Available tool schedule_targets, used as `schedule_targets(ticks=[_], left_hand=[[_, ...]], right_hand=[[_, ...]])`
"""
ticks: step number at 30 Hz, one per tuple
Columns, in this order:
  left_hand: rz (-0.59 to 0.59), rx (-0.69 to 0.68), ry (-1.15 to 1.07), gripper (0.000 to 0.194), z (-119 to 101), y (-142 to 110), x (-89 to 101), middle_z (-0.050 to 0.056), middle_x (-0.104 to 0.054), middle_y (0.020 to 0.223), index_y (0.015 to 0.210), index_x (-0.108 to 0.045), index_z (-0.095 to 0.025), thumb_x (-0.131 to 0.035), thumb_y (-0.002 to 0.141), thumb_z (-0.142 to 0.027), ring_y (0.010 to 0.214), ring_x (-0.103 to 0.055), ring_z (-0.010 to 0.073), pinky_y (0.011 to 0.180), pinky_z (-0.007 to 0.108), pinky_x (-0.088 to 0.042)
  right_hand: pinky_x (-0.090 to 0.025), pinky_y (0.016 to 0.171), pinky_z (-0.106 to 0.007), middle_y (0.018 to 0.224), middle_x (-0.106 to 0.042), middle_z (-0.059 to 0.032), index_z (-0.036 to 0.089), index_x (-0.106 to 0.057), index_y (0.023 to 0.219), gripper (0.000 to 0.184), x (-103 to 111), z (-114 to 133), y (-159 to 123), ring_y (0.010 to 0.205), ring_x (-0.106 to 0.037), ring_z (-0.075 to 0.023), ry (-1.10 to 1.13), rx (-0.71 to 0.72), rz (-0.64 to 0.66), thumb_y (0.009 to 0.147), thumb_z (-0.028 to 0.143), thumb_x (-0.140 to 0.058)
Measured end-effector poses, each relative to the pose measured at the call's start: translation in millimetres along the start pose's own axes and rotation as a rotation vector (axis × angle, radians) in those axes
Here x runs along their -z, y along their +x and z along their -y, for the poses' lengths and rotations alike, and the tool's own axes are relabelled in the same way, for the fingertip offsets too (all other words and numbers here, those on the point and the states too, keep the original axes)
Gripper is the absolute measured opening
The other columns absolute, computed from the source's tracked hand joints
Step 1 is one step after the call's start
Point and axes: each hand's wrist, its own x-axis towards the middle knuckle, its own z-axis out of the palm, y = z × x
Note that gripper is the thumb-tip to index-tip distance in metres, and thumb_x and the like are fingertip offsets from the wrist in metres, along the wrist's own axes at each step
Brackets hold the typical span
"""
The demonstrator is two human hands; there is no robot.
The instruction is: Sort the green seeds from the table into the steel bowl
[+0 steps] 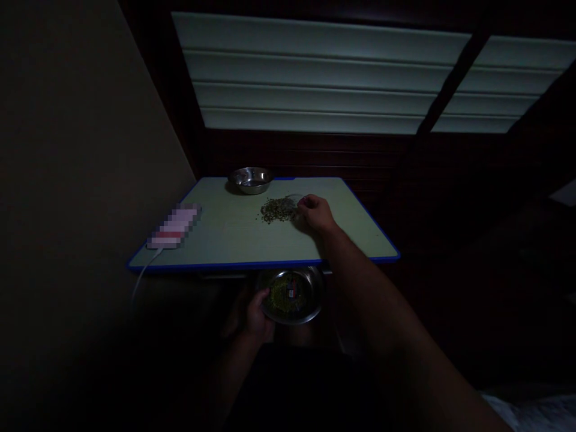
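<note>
A pile of small dark grains, seeds or beans (pixel 276 210), lies on the pale tabletop. At its right edge is my right hand (pixel 318 213), its fingers pinched together. Something thin and see-through shows beside the fingertips, too dim to name. Below the table's front edge, my left hand (pixel 258 317) grips a steel bowl (pixel 317 306) by its left rim, thumb over the edge. Greenish grains (pixel 279 294) lie in that bowl, along with a small dark item with a red and white label (pixel 291 290).
A second steel bowl (pixel 254 188) stands at the table's back left. A pixelated phone-like object (pixel 174 227) with a white cable (pixel 143 271) lies at the left edge. The small table (pixel 234 243) has a blue rim; slatted panels (pixel 315 75) rise behind it. The room is dark.
</note>
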Motion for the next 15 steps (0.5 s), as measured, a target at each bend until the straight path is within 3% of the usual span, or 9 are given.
schedule_targets(ticks=[8, 15], left_hand=[[0.009, -0.002, 0.023, 0.028, 1, 2, 3.3, 0.008, -0.079, 0.081, 0.094, -0.074, -0.015, -0.064, 0.067, -0.019, 0.101, -0.072, 0.0315, 0.091, 0.041, -0.057], [-0.017, 0.027, 0.029, 0.016, 0, -2, -1.5, 0.007, -0.077, 0.074, 0.078, -0.073, -0.016, -0.062, 0.068, -0.019, 0.093, -0.074, 0.0299, 0.088, 0.041, -0.058]], right_hand=[[-0.043, 0.068, -0.026, 0.065, -0.06, 0.002, 0.018, -0.06, 0.065, 0.009, 3, 5, -2, 0.067, -0.054, -0.0137, -0.096, -0.013, -0.069, 0.061, 0.026, -0.059], [-0.038, 0.062, -0.025, 0.06, -0.054, 0.0035, 0.019, -0.057, 0.062, 0.006, 5, 11, -6, 0.064, -0.049, -0.0127, -0.204, -0.016, -0.095, 0.059, 0.023, -0.054]])
